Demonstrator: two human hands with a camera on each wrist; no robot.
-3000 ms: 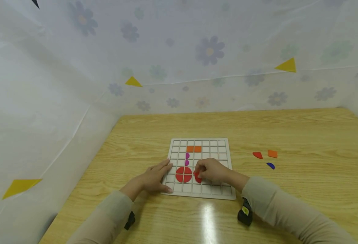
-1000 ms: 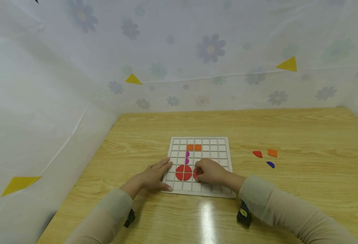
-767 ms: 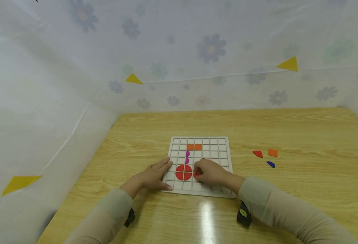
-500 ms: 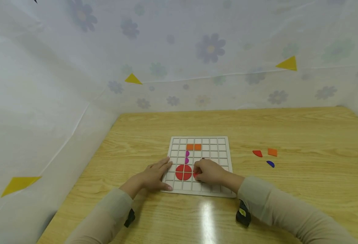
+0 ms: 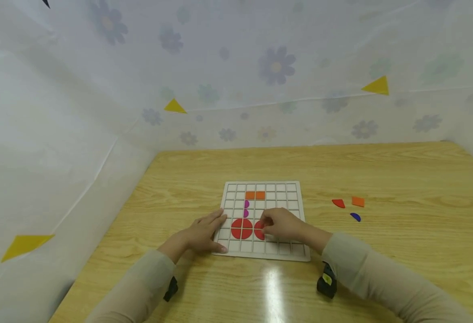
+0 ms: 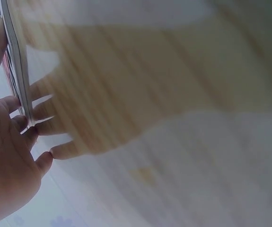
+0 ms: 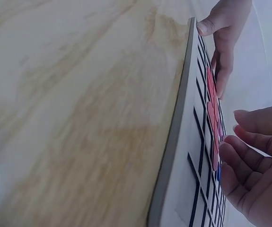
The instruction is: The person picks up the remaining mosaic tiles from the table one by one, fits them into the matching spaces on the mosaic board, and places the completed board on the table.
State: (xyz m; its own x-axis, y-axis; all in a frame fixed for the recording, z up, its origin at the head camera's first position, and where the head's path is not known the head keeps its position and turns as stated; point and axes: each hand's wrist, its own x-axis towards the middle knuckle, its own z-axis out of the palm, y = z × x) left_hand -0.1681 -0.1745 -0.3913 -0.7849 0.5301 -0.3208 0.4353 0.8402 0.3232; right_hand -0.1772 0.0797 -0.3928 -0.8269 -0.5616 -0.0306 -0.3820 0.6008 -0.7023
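Note:
My left hand (image 5: 204, 233) rests on the left edge of the white grid board (image 5: 284, 249), fingers spread. On the board lie a red disc (image 5: 241, 229) of quarter pieces, two purple half-discs (image 5: 246, 209) and two orange squares (image 5: 255, 195). My right hand (image 5: 282, 223) hovers over the board just right of a second red rounded shape (image 5: 258, 231), partly hidden by its fingers. In the right wrist view its fingers (image 7: 230, 163) are loosely bent, with nothing visible between thumb and index finger. A bit of blue piece (image 7: 219, 172) shows on the board beside them.
Right of the board, on the wooden table (image 5: 401, 233), lie a red quarter piece (image 5: 339, 203), an orange square (image 5: 358, 201) and a blue half-disc (image 5: 355, 216). White flowered sheeting (image 5: 220, 67) hangs behind and at the sides.
My right hand has eased off the second red shape, its thumb and index finger parting, so more of the red shows. The left hand has stayed on the board's edge.

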